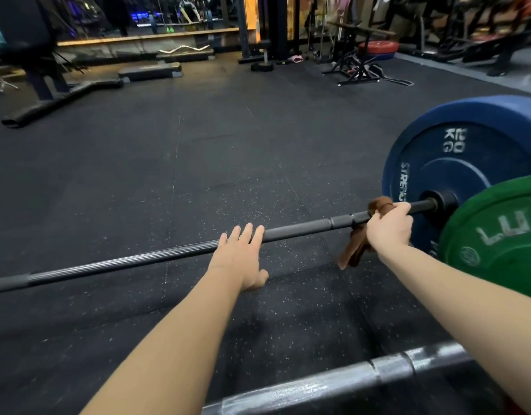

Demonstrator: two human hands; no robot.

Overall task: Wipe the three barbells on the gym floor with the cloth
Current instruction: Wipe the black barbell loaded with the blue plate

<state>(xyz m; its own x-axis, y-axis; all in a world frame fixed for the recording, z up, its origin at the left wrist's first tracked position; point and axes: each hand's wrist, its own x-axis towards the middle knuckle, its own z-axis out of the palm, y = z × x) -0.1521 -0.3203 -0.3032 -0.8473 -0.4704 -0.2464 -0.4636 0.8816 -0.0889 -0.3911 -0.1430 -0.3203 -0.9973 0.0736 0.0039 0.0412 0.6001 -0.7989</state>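
Observation:
A dark barbell (138, 259) lies across the black rubber floor, with a blue plate (455, 163) on its right end. My right hand (390, 226) grips a brown cloth (355, 250) wrapped round the bar close to the blue plate; the cloth's loose end hangs below the bar. My left hand (243, 256) rests on the bar's middle with straight fingers laid over it. A second, silver barbell (333, 381) runs along the bottom of the view, nearer to me, carrying a green plate (503, 235) at the right.
The speckled black floor (198, 145) stretches ahead. A bench frame (49, 94) stands at the far left, black step platforms (150, 70) and a curl bar (183, 50) lie by the back mirror, and a rack (360, 64) with red plates stands at the back right.

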